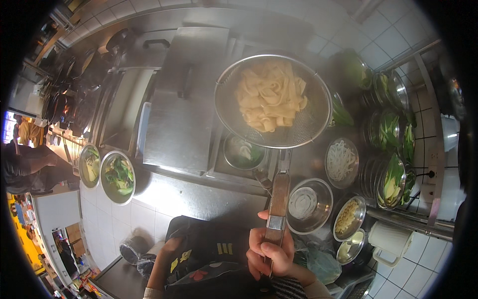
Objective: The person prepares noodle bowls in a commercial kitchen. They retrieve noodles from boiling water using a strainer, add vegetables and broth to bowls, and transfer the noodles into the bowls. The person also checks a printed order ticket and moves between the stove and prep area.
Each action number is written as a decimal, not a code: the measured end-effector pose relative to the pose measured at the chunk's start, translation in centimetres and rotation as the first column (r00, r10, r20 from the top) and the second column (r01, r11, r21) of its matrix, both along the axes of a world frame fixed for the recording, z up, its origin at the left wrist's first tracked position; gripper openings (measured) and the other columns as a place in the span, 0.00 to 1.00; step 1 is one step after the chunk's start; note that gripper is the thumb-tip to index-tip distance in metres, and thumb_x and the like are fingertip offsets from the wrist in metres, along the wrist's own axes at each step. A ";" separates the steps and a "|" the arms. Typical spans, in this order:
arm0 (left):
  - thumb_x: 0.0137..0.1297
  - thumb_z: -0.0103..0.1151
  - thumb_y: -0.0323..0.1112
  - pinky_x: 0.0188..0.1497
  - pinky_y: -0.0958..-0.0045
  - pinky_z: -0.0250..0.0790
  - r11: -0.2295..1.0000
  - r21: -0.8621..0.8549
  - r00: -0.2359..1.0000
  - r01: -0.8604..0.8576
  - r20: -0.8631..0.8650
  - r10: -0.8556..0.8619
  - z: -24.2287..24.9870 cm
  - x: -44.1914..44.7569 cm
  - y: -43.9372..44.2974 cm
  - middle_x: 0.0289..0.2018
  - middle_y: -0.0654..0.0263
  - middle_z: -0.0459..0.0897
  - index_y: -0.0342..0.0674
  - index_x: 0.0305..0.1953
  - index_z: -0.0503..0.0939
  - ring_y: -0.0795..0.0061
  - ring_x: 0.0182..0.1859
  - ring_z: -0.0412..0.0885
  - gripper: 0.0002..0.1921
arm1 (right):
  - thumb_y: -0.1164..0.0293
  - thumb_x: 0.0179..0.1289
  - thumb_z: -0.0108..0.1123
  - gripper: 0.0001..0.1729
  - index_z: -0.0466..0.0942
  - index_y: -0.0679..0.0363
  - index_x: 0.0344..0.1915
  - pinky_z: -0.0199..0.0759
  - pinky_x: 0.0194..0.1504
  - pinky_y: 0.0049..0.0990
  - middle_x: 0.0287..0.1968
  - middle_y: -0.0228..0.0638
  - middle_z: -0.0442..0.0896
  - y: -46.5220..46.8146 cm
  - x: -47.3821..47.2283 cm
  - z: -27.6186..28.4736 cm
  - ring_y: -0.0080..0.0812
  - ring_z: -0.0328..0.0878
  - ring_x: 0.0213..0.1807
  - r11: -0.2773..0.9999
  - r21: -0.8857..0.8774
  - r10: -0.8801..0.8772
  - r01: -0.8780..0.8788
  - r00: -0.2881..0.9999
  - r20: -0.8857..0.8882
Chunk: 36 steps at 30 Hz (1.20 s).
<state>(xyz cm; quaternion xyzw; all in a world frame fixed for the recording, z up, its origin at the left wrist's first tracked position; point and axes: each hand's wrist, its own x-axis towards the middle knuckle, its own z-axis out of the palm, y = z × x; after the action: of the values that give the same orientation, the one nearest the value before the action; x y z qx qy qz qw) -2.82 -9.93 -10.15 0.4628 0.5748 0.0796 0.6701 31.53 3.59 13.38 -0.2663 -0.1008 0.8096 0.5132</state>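
My right hand (272,248) grips the wooden handle of a large wire-mesh strainer (317,127), held up over the steel counter at centre. A heap of wide flat noodles (272,95) lies in its mesh. My left hand (173,243) is near my dark apron (209,239); its fingers are mostly hidden, and what they do cannot be told. Beneath the strainer a smaller round vessel (242,151) with white and green food sits in a steel opening. Just right of the handle stands a metal bowl (323,203) with a whitish content.
Two bowls of leafy greens (118,178) stand at the left. On the right are a bowl of white noodles (341,162), a bowl of small yellowish pieces (349,220), stacked bowls of greens (392,183) and a white pitcher (390,239). A steel lid (179,130) covers the middle. A person (30,168) stands far left.
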 end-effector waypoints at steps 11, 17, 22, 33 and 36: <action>0.58 0.42 0.34 0.62 0.69 0.49 0.997 0.076 0.999 0.032 0.009 -0.032 -1.0 -1.0 0.9 0.57 0.52 0.63 0.32 0.57 0.62 0.61 0.59 0.61 0.24 | 0.81 0.57 0.36 0.22 0.50 0.83 0.50 0.61 0.11 0.16 0.24 0.32 0.60 15.4 5.5 -8.1 0.20 0.61 0.13 0.899 -0.396 -0.141 -0.186 0.733 -0.665; 0.57 0.42 0.35 0.62 0.69 0.48 0.991 0.117 0.998 0.066 -0.010 -0.066 -2.9 -3.4 1.3 0.57 0.51 0.63 0.32 0.57 0.61 0.60 0.59 0.60 0.25 | 0.55 0.61 0.47 0.23 0.72 0.69 0.33 0.64 0.17 0.19 0.17 0.30 0.68 21.9 9.2 -14.7 0.23 0.63 0.16 0.893 -0.448 0.407 -0.039 0.496 0.767; 0.53 0.51 0.38 0.63 0.69 0.45 0.997 0.073 0.990 -0.005 0.139 -0.005 -6.0 -6.1 0.0 0.57 0.54 0.62 0.32 0.58 0.59 0.62 0.61 0.57 0.31 | 0.67 0.63 0.44 0.13 0.74 0.63 0.35 0.65 0.23 0.23 0.19 0.34 0.73 29.0 7.6 -11.7 0.24 0.71 0.19 0.871 0.385 -0.403 -0.305 0.006 0.915; 0.54 0.51 0.30 0.59 0.68 0.52 0.960 0.117 0.948 -0.253 0.231 0.221 -11.3 -6.7 -1.0 0.54 0.57 0.67 0.35 0.55 0.65 0.65 0.56 0.62 0.24 | 0.76 0.55 0.55 0.07 0.66 0.65 0.28 0.61 0.11 0.22 0.19 0.34 0.72 40.1 -21.0 -20.4 0.23 0.68 0.14 0.962 0.081 -0.215 0.261 0.539 0.815; 0.58 0.46 0.31 0.58 0.69 0.54 0.967 0.084 0.944 -0.240 0.253 0.212 -10.2 -6.2 0.0 0.52 0.58 0.69 0.36 0.53 0.67 0.66 0.54 0.65 0.20 | 0.75 0.55 0.55 0.07 0.66 0.64 0.28 0.60 0.11 0.22 0.19 0.34 0.72 39.6 -18.1 -19.1 0.23 0.67 0.13 0.954 0.126 -0.265 0.274 0.561 0.784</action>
<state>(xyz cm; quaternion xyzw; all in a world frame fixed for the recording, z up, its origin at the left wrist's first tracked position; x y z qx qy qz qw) -8.99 -9.95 -20.38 0.4178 0.5328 0.2443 0.6942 13.39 43.17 -5.72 -0.6117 -0.2718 0.5197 0.5309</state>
